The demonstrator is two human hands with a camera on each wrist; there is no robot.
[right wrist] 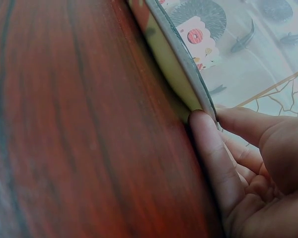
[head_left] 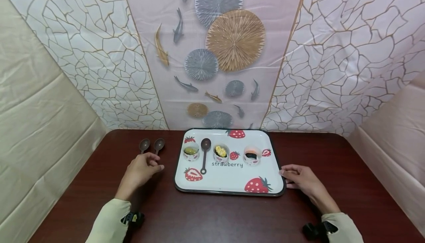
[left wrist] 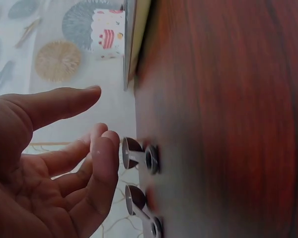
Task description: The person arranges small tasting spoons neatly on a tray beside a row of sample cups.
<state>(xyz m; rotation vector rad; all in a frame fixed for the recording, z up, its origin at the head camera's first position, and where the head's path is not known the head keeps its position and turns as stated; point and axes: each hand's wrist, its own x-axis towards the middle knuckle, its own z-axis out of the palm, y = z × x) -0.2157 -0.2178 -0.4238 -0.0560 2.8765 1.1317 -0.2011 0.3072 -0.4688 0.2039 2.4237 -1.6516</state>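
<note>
My left hand (head_left: 139, 173) hovers over the table's left side, thumb apart from its loosely bent fingers, nothing held. Close by its fingers lie two small dark spoons (head_left: 144, 145) with ring-ended handles; their handles are partly hidden in the head view, while the left wrist view shows a ring end (left wrist: 152, 159). On the right, my right hand (head_left: 307, 182) pinches the dark rim of a white strawberry-patterned tray (head_left: 219, 184), one finger over the edge and the thumb (right wrist: 208, 144) against its side. Another dark spoon (head_left: 204, 156) lies on the tray between two cups.
Three small patterned cups stand on the tray: a left cup (head_left: 191, 157) with green pieces, a middle cup (head_left: 221, 158) with yellow pieces, a right cup (head_left: 252, 161) with something dark. Behind the dark red wooden table (head_left: 212, 217) hangs a patterned cloth (head_left: 282, 21).
</note>
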